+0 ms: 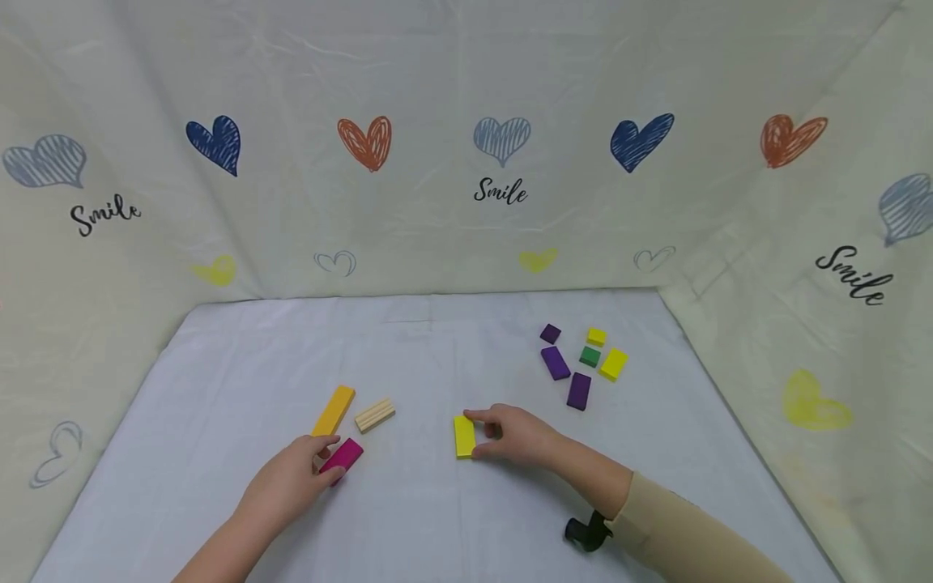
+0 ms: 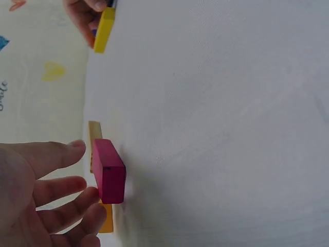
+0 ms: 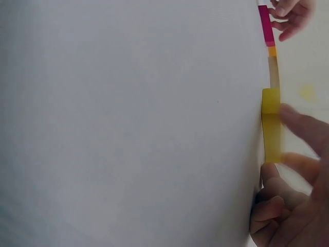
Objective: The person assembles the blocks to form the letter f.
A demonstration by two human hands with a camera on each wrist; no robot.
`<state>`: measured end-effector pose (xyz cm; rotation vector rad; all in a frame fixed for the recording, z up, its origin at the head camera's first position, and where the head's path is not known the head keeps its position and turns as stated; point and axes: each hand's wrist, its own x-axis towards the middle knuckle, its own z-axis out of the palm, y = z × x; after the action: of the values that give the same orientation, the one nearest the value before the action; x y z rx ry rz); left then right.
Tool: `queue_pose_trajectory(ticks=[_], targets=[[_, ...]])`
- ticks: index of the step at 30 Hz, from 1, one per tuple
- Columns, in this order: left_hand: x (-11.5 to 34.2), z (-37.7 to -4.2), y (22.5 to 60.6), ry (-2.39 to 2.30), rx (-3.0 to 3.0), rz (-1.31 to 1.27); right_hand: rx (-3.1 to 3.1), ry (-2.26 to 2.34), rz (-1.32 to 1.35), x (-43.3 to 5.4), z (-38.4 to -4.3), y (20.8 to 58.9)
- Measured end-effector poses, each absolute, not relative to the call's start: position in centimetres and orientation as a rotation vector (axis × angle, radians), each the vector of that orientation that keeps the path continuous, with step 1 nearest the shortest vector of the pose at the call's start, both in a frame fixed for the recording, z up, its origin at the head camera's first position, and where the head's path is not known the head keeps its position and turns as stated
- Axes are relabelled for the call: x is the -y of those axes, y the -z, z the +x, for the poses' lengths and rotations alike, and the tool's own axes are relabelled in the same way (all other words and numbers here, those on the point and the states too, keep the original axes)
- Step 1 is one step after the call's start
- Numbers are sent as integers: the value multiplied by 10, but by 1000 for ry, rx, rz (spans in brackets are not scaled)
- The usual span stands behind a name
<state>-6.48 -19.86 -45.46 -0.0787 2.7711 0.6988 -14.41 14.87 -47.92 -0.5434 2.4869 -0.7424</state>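
In the head view my left hand [image 1: 287,478] is spread around a magenta block [image 1: 342,460]. The left wrist view shows a small gap between the thumb [image 2: 76,148] and this block, while a fingertip lies close to its side. Just beyond that hand lie an orange block [image 1: 335,410] and a plain wooden block [image 1: 375,416] with lines along its top. Nearer the middle, my right hand [image 1: 521,437] pinches a yellow rectangular block [image 1: 464,437], with forefinger at the far end and thumb at the near right edge. The remaining right fingers are curled.
Toward the back right lies a loose group: purple blocks [image 1: 555,363], yellow blocks [image 1: 614,364] and a green block [image 1: 590,356]. A black device [image 1: 586,533] is by the right wrist. White cloth [image 1: 408,518] covers the table, and a heart-printed curtain [image 1: 437,219] rises behind.
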Motion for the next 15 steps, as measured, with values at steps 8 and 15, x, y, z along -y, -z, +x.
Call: queue_pose_trajectory(ticks=[8,15], targets=[[197,-68,464,-628,-2771,-87,-2472,767,-571,-151,-142,477],[197,-69,470,-584,-2786,-55,-2464,788,-576,-153,-142,478]])
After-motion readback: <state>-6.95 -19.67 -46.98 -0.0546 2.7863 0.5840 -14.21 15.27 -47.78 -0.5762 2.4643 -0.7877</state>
